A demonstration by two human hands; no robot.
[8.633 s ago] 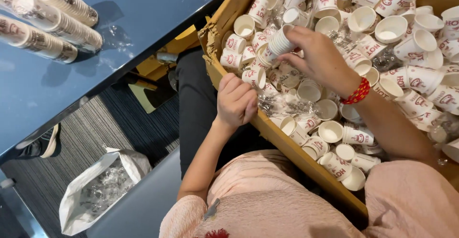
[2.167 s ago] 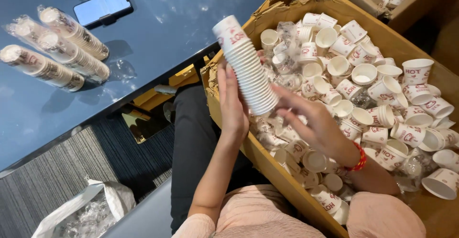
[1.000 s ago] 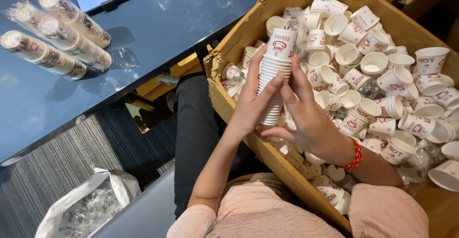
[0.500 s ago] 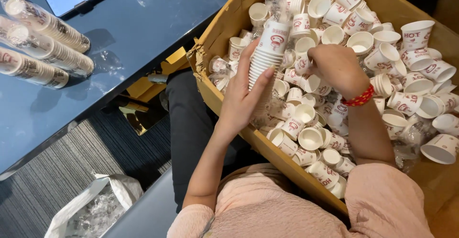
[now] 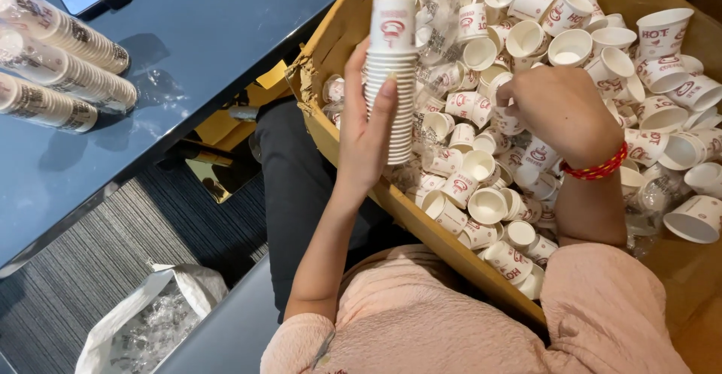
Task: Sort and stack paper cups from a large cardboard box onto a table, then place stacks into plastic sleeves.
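You get one view only, from the camera on your head, looking steeply down and close over your lap. The cardboard box (image 5: 338,130) fills the right, the blue table (image 5: 195,51) the far left, the floor the near left.

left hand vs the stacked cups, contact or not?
Touching. The head view shows the left hand wrapped around the stack of paper cups, with fingertips pressed against its side and the thumb behind it, holding it upright above the cardboard box.

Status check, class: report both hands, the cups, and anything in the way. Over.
Left hand gripping the cup stack upright. Right hand down among the loose cups in the cardboard box. Nothing blocking either hand.
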